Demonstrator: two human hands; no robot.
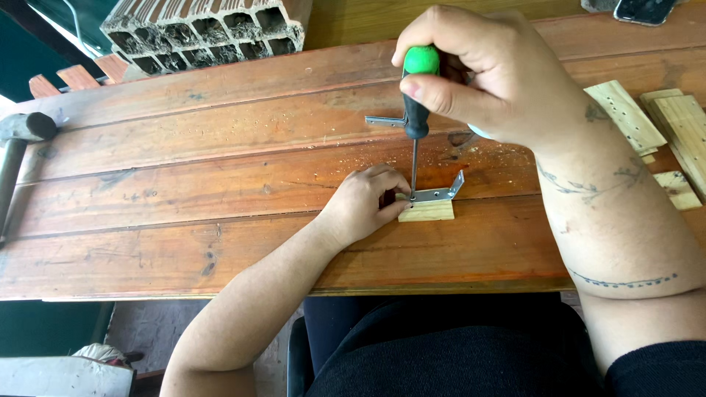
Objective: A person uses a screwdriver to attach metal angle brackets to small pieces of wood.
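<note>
bent metal bracket [439,193] — pale wood block [426,212]

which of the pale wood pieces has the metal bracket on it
The small wood block at the left hand, under the bracket. The pale pieces at the table's right edge lie bare.

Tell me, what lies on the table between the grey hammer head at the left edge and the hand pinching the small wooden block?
In the head view, only bare reddish planks separate the hammer head from the left hand.
</note>
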